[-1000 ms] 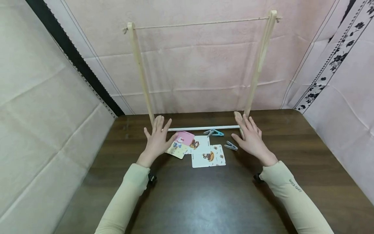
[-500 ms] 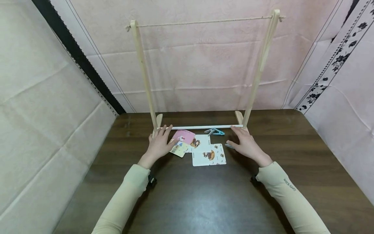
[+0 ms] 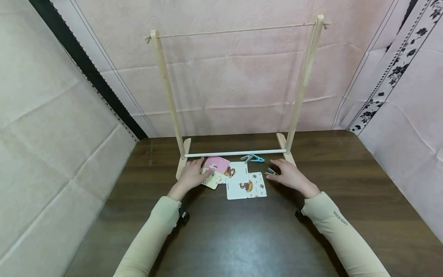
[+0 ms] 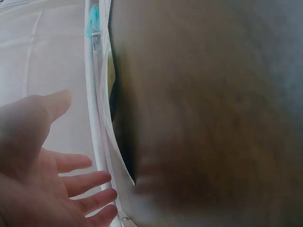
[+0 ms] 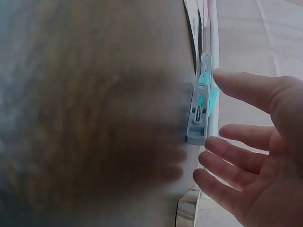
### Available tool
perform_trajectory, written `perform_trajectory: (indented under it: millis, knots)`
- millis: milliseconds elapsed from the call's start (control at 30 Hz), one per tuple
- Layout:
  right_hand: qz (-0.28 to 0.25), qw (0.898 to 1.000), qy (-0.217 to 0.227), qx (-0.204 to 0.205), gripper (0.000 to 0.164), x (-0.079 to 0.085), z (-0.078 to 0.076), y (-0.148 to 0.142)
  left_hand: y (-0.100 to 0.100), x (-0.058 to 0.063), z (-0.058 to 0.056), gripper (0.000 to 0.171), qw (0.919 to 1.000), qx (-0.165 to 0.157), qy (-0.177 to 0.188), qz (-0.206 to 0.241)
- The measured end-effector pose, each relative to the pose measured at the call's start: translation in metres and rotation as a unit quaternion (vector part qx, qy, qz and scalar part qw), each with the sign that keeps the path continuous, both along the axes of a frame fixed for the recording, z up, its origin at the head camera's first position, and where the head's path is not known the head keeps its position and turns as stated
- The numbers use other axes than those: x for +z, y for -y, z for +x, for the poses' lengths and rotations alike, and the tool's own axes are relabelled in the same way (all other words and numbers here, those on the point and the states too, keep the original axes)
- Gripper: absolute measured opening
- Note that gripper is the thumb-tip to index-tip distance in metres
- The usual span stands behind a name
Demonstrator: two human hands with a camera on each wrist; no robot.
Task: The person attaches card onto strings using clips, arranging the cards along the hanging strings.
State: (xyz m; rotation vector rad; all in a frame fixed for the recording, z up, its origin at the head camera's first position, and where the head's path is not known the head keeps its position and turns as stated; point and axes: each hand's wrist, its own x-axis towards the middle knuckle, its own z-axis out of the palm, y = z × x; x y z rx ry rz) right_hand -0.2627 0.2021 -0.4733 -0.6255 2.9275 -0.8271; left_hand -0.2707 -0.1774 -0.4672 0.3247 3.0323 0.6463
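Observation:
My left hand (image 3: pixel 190 176) reaches over the left end of a small group of cards, its fingers relaxed and holding nothing. Beneath its thumb lies a yellow card (image 3: pixel 212 182), partly covered, beside a pink card (image 3: pixel 221 163). Two white cards with bear pictures overlap to the right; the nearer white card (image 3: pixel 257 187) shows best. Close to a grey clothespin (image 5: pixel 196 127) is my right hand (image 3: pixel 293 177), with thumb and fingers apart on either side of it in the head view. Another grey clothespin lies by a blue clothespin (image 3: pixel 257 158) behind the cards.
Behind the cards stands a wooden frame with two tall posts, such as the right post (image 3: pixel 304 84). A string (image 3: pixel 235 32) joins their tops, and a white rod (image 3: pixel 235 153) runs low between the feet. Cloth hangs beyond the dark wooden table (image 3: pixel 228 238).
Both hands have come down and toward me from the frame's feet. The left is now over the cards' left end, the right beside the grey clothespin.

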Motion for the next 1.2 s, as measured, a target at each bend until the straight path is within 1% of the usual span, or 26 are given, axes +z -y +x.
perform_trajectory:
  millis: [233, 467, 600, 700, 833, 967, 1033, 1200]
  knots:
    - [0.027, 1.000, 0.004, 0.006, 0.066, 0.001, -0.003, 0.002, -0.001, 0.000, 0.000, 0.081, 0.9996, 0.017, 0.022, 0.002]
    - [0.044, 0.999, -0.002, 0.014, 0.061, 0.001, -0.005, 0.004, -0.005, 0.000, 0.003, 0.083, 0.9993, 0.019, 0.021, -0.025]
    - [0.048, 0.999, 0.003, 0.014, 0.059, 0.002, -0.006, 0.006, -0.006, 0.000, 0.004, 0.086, 0.9987, 0.023, 0.032, -0.034]
    - [0.050, 0.999, 0.004, 0.016, 0.059, 0.003, -0.007, 0.007, -0.006, -0.001, 0.004, 0.085, 0.9986, 0.026, 0.038, -0.028]
    - [0.050, 0.999, 0.005, 0.016, 0.057, 0.004, -0.008, 0.008, -0.005, -0.002, 0.005, 0.080, 0.9986, 0.026, 0.041, -0.019]
    - [0.045, 0.999, 0.007, 0.019, 0.055, 0.005, -0.008, 0.010, -0.004, -0.002, 0.006, 0.076, 0.9985, 0.027, 0.042, -0.020]
    - [0.041, 0.999, 0.006, 0.026, 0.052, 0.005, -0.009, 0.010, -0.004, -0.002, 0.007, 0.075, 0.9985, 0.026, 0.044, -0.018]
    - [0.039, 0.999, 0.005, 0.029, 0.042, 0.003, -0.009, 0.009, -0.002, -0.001, 0.010, 0.075, 0.9982, 0.014, 0.058, -0.009]
